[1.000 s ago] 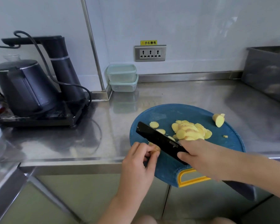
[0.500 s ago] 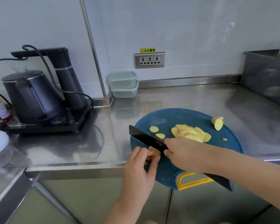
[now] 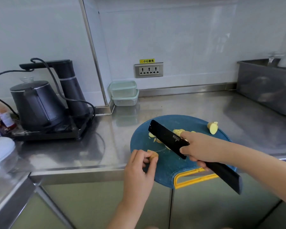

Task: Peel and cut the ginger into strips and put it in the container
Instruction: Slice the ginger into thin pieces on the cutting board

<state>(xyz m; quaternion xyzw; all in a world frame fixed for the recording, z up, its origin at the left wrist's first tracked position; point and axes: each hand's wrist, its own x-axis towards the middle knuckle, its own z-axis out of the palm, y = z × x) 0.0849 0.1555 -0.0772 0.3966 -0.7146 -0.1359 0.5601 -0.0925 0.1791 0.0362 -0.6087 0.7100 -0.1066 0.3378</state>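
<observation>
The left hand [image 3: 139, 167] is held over the front edge of the steel counter [image 3: 89, 154], with a small ginger piece [image 3: 153, 156] pinched between thumb and curled fingertips. The black knife [image 3: 168, 138] is gripped by the right hand [image 3: 196, 150], whose forearm is stretched in from the right.

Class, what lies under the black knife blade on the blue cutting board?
Ginger slices peek out on both sides of the knife; anything directly beneath is hidden by the blade and the right hand.
</observation>
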